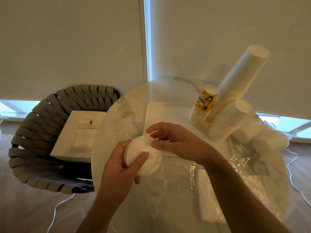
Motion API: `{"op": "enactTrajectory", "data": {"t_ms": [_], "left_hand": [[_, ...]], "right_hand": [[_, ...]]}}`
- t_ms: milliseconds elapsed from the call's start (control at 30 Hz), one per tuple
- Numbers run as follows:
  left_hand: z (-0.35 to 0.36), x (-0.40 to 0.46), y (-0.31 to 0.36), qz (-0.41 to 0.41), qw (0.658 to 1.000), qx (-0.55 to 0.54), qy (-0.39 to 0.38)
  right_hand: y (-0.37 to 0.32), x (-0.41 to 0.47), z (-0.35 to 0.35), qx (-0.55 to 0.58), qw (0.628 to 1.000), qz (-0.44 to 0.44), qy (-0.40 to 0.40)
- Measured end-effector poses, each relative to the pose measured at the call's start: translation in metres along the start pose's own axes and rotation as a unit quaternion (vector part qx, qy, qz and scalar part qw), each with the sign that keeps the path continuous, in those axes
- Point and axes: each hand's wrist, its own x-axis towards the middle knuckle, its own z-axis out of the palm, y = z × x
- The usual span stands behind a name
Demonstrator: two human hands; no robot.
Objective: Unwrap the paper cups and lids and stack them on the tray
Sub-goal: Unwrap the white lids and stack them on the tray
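Lids (144, 157), a white stack in clear wrap, sit just in front of the tray (168, 111). The left hand (121, 167) grips the stack; the right hand (171, 140) pinches film at its top. Best to hold firm and peel the wrap away from the tray-side cups (235, 88).

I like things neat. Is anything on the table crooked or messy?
Yes. The tall white cup stack on the tray leans far right instead of standing straight. Crumpled plastic wrap lies loose over the table near the hands, left and right.
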Motion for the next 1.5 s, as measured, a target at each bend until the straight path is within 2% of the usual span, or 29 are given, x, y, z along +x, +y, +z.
{"op": "enactTrajectory", "data": {"t_ms": [100, 167, 267, 367, 467, 600, 767, 900, 1033, 1133, 1300, 1500], "left_hand": [[0.001, -0.001, 0.001, 0.0, 1.0, -0.017, -0.008], [0.001, -0.002, -0.001, 0.007, 0.999, -0.043, -0.021], [-0.001, -0.004, -0.001, 0.013, 0.998, -0.054, -0.035], [-0.001, -0.004, -0.003, 0.028, 0.998, -0.028, -0.039], [0.0, -0.004, -0.004, 0.038, 0.999, -0.001, -0.026], [0.0, -0.004, -0.006, 0.032, 0.999, 0.01, -0.02], [0.0, -0.004, -0.006, 0.019, 0.999, 0.003, -0.031], [-0.002, -0.003, -0.008, 0.016, 0.999, -0.036, -0.034], [-0.006, -0.003, -0.01, 0.012, 0.998, -0.039, -0.048], [-0.008, -0.005, -0.009, -0.018, 0.997, -0.034, -0.064], [-0.007, -0.009, -0.008, -0.005, 0.995, -0.009, -0.097], [-0.014, -0.006, -0.016, 0.029, 0.993, 0.053, -0.106]], "right_hand": [[-0.002, -0.002, 0.004, 0.04, 0.999, -0.019, 0.016], [-0.002, -0.004, 0.003, 0.089, 0.994, -0.029, 0.053], [-0.001, -0.004, 0.001, 0.094, 0.989, -0.025, 0.115], [-0.003, -0.006, 0.002, 0.023, 0.99, -0.041, 0.132], [-0.006, -0.011, 0.005, -0.093, 0.989, -0.03, 0.114], [-0.003, -0.015, 0.024, -0.224, 0.968, -0.061, 0.1], [0.0, -0.015, 0.037, -0.222, 0.964, -0.058, 0.134], [0.004, -0.013, 0.021, -0.174, 0.97, -0.068, 0.155], [0.027, -0.002, -0.013, -0.169, 0.95, -0.02, 0.262], [0.061, 0.009, -0.029, -0.218, 0.929, 0.043, 0.294], [0.113, 0.021, -0.031, -0.298, 0.913, 0.136, 0.244], [0.131, 0.028, -0.025, -0.338, 0.907, 0.162, 0.193]]}}
